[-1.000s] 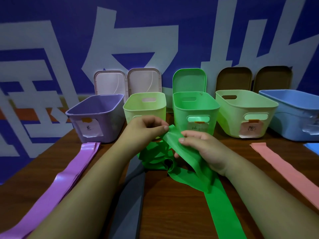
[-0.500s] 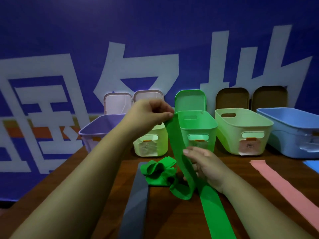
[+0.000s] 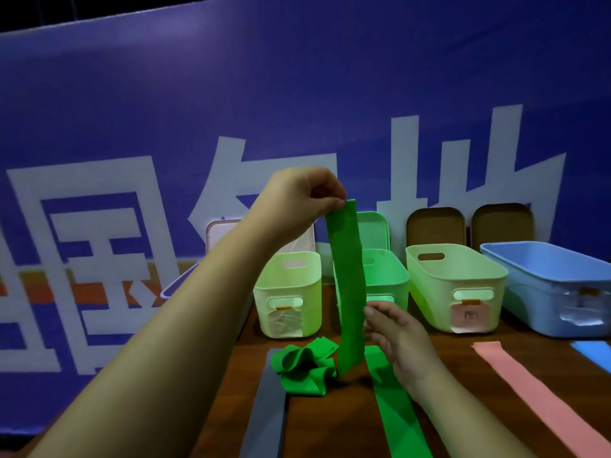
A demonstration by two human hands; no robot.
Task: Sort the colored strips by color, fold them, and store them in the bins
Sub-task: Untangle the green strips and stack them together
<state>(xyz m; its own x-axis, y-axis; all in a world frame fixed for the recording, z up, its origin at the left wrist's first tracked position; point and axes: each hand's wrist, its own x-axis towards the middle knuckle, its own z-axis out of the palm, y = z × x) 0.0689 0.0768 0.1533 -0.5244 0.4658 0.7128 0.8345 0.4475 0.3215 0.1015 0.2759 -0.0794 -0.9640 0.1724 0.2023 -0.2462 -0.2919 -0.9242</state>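
My left hand (image 3: pixel 302 198) pinches the top end of a green strip (image 3: pixel 347 282) and holds it high, so the strip hangs down in front of the green bin (image 3: pixel 386 276). My right hand (image 3: pixel 396 338) touches the hanging strip low down, thumb against its right edge. The strip bends at the table and runs toward me. A crumpled green strip (image 3: pixel 304 368) lies just left of it. A grey strip (image 3: pixel 267 408), a pink strip (image 3: pixel 535 391) and a blue strip (image 3: pixel 595 353) lie flat on the table.
Bins stand in a row at the back: a purple bin (image 3: pixel 175 284) mostly hidden by my arm, a pale yellow-green bin (image 3: pixel 291 295), another pale green bin (image 3: pixel 456 289) and a blue bin (image 3: pixel 549 285). Lids lean on the blue banner wall behind.
My left hand has risen with the strip's end, drawing the green strip up out of the heap. My right hand slid lower along it. The view tilted up.
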